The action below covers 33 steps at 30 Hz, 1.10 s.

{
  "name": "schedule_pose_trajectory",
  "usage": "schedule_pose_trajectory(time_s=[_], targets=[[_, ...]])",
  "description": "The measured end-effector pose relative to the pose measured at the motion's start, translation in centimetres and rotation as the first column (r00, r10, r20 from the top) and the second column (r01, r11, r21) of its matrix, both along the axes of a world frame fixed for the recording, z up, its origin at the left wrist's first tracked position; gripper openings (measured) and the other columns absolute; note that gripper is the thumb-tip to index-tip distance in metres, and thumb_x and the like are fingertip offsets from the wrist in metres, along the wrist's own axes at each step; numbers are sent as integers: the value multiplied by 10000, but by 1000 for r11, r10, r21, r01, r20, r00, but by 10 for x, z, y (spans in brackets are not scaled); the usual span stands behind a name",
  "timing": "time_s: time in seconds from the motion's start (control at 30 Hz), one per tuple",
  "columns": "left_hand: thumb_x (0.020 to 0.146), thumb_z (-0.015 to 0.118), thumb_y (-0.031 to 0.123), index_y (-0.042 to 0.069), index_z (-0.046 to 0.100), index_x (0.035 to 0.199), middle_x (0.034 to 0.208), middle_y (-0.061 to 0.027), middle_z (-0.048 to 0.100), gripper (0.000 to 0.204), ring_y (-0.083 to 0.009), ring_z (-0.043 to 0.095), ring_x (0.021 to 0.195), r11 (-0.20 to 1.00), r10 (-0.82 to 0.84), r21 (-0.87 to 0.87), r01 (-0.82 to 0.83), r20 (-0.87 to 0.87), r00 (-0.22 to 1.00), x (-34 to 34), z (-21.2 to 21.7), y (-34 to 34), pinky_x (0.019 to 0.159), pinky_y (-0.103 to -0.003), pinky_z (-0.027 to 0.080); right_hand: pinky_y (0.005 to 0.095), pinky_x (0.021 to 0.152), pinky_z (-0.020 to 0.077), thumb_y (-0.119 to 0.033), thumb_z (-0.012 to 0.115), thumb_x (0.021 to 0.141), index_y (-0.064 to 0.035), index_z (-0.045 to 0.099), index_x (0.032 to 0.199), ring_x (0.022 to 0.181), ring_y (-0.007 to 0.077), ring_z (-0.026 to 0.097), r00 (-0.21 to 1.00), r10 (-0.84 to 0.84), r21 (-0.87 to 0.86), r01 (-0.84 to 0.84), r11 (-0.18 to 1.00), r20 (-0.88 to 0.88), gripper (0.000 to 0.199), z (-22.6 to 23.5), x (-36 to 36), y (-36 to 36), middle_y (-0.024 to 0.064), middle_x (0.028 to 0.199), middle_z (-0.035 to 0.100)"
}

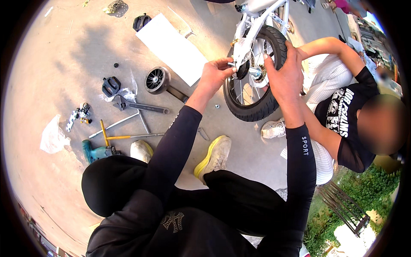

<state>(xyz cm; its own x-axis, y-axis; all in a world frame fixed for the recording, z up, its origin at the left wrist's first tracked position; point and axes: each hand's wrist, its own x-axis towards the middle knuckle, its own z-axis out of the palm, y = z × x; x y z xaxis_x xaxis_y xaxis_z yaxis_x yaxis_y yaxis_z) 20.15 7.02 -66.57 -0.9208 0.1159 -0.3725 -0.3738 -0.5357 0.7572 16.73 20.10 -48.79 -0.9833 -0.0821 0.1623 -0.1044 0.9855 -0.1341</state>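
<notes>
Head view, nearest zone: the person's black-sleeved forearms rise from the lower edge above bent knees in black trousers, with two white-and-yellow shoes (214, 157) planted on the concrete ground (55, 55). Left hand (214, 73): fingers curled together, fingertips pinching a small fitting at the axle of the bicycle wheel (253, 77), on the wheel's left side. Right hand (284, 73): fingers pressed together and laid flat over the black tyre and rim on the wheel's right side, fingertips near the hub. The wheel stands upright on the ground just beyond the shoes, mounted in a white bicycle frame (257, 17) that runs toward the upper edge. A second person (346, 115) in a black printed shirt crouches at the right; that person's arm reaches to the tyre just behind the right hand. Left of the forearms, on the ground: a teal cordless drill (95, 152), a yellow-handled cross wrench (112, 136), an adjustable spanner (139, 106), a black pedal (111, 86) and a clear plastic bag (53, 136). Farther out lie a small black training wheel on a bracket (157, 79), a white cardboard sheet (171, 47) and a second black pedal (141, 21). A small nut (217, 106) rests on the ground between the left forearm and the tyre.
</notes>
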Motion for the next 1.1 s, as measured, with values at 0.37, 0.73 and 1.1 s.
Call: schedule_pose_trajectory(time_s=[0.37, 0.73, 1.1], targets=[[848, 720, -31, 18, 700, 1177, 1018, -99, 746, 334, -140, 704, 950, 923, -126, -383, 39, -204, 971, -5, -14, -11, 856, -281, 560, 477, 974, 496, -356, 722, 845, -32, 444, 1410, 1241, 392, 547, 999, 16, 26, -15, 1000, -44, 708, -6, 3, 2, 209, 1403, 484], [806, 728, -58, -3, 696, 1099, 987, -152, 740, 300, -222, 743, 891, 792, -223, -600, -114, -458, 860, -8, -5, -14, 796, -312, 589, 492, 966, 496, -344, 722, 848, -3, 454, 1385, 1214, 422, 554, 996, 53, 15, -52, 999, -75, 690, -6, 5, 7, 245, 1358, 492], [865, 669, -42, -6, 626, 1169, 987, -124, 733, 310, -216, 734, 933, 871, -201, -492, -3, -361, 911, -9, -11, -13, 806, -320, 568, 474, 978, 484, -300, 734, 828, 13, 462, 1367, 1194, 426, 559, 988, 98, 12, -98, 995, -118, 680, -7, 2, 6, 255, 1328, 508]])
